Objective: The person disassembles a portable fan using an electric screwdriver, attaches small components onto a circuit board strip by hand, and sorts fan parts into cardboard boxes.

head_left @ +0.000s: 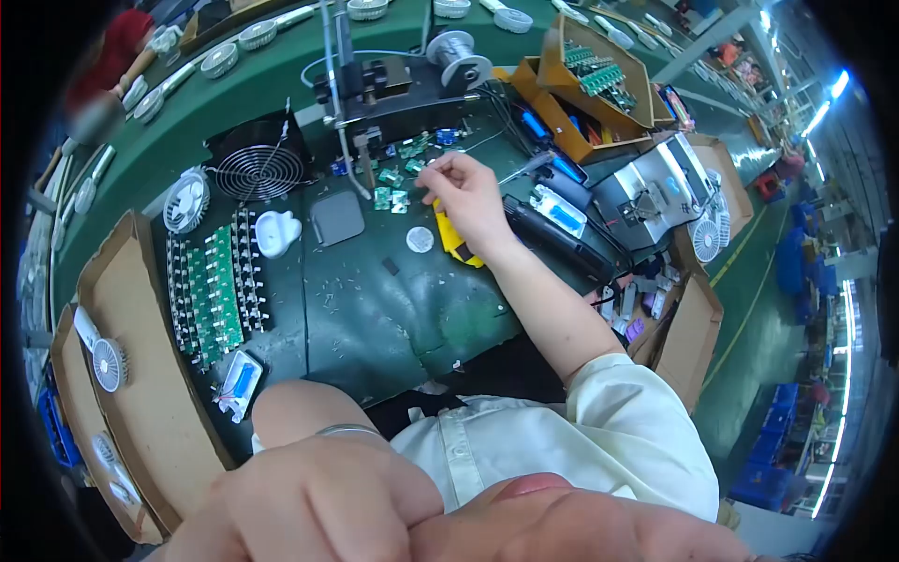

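My right hand (464, 201) reaches over the bench with thumb and fingers pinched together; whatever they hold, if anything, is too small to make out. Small green circuit boards (391, 199) lie just left of its fingertips. Beneath the palm is a yellow object (451, 234), partly covered by the hand. A round white disc (420, 240) lies to the left of that. Close to the camera, my left hand (314, 506) is curled into a fist near my face, and the inside of its grip is hidden.
A stand with a wire spool (457, 58) rises behind the boards. A fan with a round guard (259, 171), joined green boards (215, 290) and a cardboard box (150, 375) are leftward. To the right are a black cylindrical tool (557, 239) and a box of boards (599, 70).
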`<state>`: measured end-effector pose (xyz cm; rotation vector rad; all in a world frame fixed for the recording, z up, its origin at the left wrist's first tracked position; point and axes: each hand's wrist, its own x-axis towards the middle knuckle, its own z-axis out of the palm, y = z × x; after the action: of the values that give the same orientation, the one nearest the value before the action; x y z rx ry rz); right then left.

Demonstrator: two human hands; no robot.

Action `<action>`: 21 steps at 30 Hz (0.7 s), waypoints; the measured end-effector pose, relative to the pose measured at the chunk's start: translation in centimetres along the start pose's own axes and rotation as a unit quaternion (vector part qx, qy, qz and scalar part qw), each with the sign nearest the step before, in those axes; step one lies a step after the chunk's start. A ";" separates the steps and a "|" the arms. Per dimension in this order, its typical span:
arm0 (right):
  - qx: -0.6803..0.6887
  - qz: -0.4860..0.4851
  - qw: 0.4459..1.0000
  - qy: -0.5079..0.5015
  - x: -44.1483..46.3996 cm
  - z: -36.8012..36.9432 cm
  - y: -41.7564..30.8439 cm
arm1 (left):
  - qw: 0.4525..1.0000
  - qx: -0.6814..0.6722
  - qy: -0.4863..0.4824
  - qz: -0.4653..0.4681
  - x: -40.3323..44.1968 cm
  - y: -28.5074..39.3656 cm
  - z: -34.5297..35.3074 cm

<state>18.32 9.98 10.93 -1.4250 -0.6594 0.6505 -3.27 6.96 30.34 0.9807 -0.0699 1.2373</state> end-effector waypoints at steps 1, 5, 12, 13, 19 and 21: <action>-0.008 -0.006 1.000 0.002 0.0 0.0 0.0 | 1.000 0.002 0.018 0.008 0.1 0.1 -0.4; -0.049 -0.003 0.999 0.005 -0.7 0.1 -0.5 | 0.997 0.015 0.073 0.030 0.5 0.7 -1.6; -0.088 -0.022 0.996 0.010 -0.7 -0.1 0.2 | 0.991 0.035 0.119 0.056 0.2 1.7 -1.4; -0.089 -0.022 0.996 0.012 -0.7 -0.1 0.2 | 0.989 0.040 0.127 0.056 0.1 1.8 -1.4; -0.096 -0.029 0.995 0.015 -0.5 -0.3 0.2 | 0.980 0.072 0.177 0.049 -0.5 2.3 0.0; -0.090 -0.025 0.996 0.016 -0.5 -0.2 0.3 | 0.976 0.082 0.195 0.048 -0.6 2.4 0.3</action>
<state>18.17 9.45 10.65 -1.5758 -0.7415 0.5382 -5.31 6.24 31.62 0.8666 0.2994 1.5240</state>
